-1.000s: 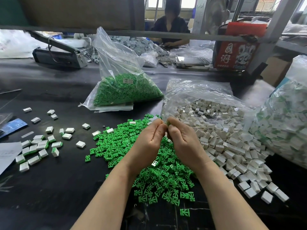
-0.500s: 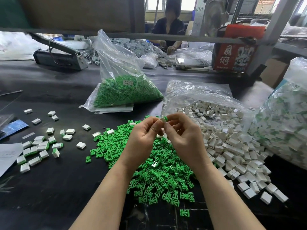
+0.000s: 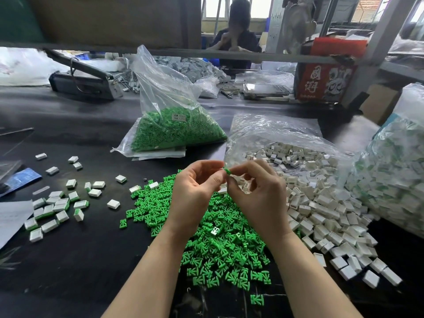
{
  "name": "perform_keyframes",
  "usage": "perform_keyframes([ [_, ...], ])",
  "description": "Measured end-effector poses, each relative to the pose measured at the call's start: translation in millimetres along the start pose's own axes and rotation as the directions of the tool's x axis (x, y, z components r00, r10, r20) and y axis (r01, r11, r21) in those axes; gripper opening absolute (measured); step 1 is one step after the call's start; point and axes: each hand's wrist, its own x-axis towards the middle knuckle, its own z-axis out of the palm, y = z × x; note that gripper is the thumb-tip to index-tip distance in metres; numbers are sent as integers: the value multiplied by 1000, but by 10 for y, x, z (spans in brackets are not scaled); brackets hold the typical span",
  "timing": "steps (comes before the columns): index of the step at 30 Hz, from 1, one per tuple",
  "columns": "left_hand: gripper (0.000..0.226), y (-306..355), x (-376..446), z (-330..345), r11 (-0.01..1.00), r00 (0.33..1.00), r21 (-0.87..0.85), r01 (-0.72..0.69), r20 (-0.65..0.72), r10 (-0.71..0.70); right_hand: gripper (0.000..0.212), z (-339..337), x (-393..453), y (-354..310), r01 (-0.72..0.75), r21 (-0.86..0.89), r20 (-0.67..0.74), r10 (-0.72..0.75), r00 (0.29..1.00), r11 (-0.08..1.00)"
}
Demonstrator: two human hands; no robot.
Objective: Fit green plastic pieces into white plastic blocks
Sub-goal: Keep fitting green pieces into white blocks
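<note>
Head view, the only one to go by: both hands are raised together above the loose heap of green pieces [image 3: 220,237] on the black table [image 3: 75,267], and a single green piece [image 3: 227,171] sits exactly where their fingertips meet. The left hand [image 3: 195,198] has its fingers curled, thumb and forefinger closing toward that piece from the left; the right hand [image 3: 257,196] pinches it from the right between thumb and forefinger, the remaining fingers bent loosely behind. Whether a white block is already tucked under either pinch cannot be told, since the fingers hide that spot. The green piece looks tilted, its long axis running roughly from upper left to lower right, so I judge the mating push would run along that line between the two pinches. Loose white blocks [image 3: 321,212] spill from the open clear bag [image 3: 275,134] just to the right, nearer the right hand, so that hand is the likelier to fetch one. Finished white-and-green units [image 3: 52,207] lie scattered well apart to the left, the left hand's side for setting one down.
</note>
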Motion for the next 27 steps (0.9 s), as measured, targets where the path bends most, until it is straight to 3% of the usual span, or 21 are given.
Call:
perform_keyframes([
  [3, 18, 7, 3, 9, 1000, 1000, -13, -11, -13, 11, 10, 6, -8, 10, 55, -46, -4, -55, 998, 997],
  [7, 28, 18, 6, 36, 998, 998, -57, -11, -61, 7, 9, 7, -7, -6, 64, 20, 23, -64, 998, 998],
  [10, 28, 1, 7, 41, 997, 997, -79, -20, -81, 14, 7, -10, 7, -36, -109, 202, 125, 85, 989, 973],
  [13, 27, -1, 4, 27, 997, 997, -60, -57, -58, 54, 15, -27, 39, -66, -380, 438, 296, 269, 917, 815],
  [15, 26, 5, -4, 19, 996, 996, -42, -83, -35, 82, 16, -42, 56, -58, -455, 504, 364, 297, 883, 734],
  [20, 24, 21, -15, 13, 992, 992, 1, -127, -27, 127, 31, -76, 66, -56, -498, 565, 419, 291, 860, 658],
  [27, 24, 7, 1, 7, 993, 992, 11, -118, -40, 118, 17, -55, 55, -35, -498, 559, 423, 288, 859, 663],
])
